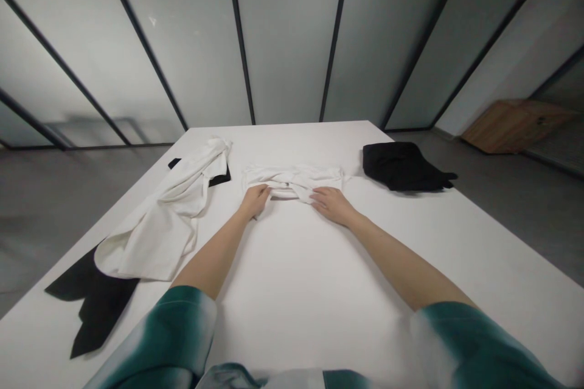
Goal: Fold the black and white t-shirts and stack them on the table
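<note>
A white garment (292, 175), bunched and folded into a low strip, lies across the middle of the white table. At its near left corner my left hand (257, 201) is closed, with the cloth pinched between thumb and fingers. My right hand (333, 204) rests on the near right part of the same garment, its fingers stretched out and slightly apart over the fabric. Between both hands the near edge shows a loose fold and a small gap. What kind of garment it is cannot be made out.
To the left, another white garment (157, 225) lies spread over black cloth (103, 310) on the table (292, 292). A folded black garment (401, 165) sits at the right edge. Frosted panels (287, 36) stand behind, and a wooden cabinet (511, 124) is off to the right.
</note>
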The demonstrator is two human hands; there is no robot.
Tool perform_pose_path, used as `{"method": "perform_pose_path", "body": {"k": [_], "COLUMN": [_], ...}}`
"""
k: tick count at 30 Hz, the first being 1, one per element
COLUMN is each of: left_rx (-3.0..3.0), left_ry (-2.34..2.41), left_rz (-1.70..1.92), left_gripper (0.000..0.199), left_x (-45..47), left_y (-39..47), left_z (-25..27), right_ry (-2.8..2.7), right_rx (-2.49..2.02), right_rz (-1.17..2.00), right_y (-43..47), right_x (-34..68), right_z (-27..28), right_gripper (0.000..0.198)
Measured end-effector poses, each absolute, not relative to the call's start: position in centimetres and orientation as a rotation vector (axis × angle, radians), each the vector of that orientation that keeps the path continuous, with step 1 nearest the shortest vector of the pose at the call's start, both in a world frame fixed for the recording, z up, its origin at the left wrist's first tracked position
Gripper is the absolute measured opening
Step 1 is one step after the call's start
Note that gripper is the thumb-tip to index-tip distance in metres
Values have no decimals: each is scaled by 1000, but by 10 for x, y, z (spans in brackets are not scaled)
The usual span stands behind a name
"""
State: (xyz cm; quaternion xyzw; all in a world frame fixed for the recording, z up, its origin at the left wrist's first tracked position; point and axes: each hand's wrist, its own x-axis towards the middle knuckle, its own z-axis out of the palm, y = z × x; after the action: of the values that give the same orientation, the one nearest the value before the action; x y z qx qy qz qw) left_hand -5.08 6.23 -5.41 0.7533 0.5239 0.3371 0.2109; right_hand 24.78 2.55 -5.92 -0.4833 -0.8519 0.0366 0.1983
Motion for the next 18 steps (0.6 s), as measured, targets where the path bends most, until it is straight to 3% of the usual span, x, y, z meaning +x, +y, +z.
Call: {"method": "perform_pose_path", "body": {"k": [6, 9, 12, 13, 16, 18], "left_rx": [1629, 1783, 2090, 2170, 2241, 2100], "left_ry": [1664, 1704, 1683, 1695, 1871, 1990], "left_rz": [1358, 1122, 732, 657, 722, 923], "left_gripper": [29, 29, 48, 46, 16, 24], "left_x": [-63, -61, -57, -56, -57, -57], "left_y": [68, 63, 55, 54, 55, 59], "left_z": [-50, -46, -43, -42, -37, -33], "right_ry": [-1770, -1609, -1836, -1924, -1918, -1696], "right_rx": [-1643, -1628, -1630, -1637, -1694, -1710], "right_rz": [292, 374, 346, 302, 203, 260], "right_y": [35, 35, 29, 28, 27, 29], "right_x": [257, 261, 261, 261, 262, 262], "right_z": [-57, -54, -51, -50, -47, -44], "right_gripper": [28, 29, 27, 28, 18, 19]}}
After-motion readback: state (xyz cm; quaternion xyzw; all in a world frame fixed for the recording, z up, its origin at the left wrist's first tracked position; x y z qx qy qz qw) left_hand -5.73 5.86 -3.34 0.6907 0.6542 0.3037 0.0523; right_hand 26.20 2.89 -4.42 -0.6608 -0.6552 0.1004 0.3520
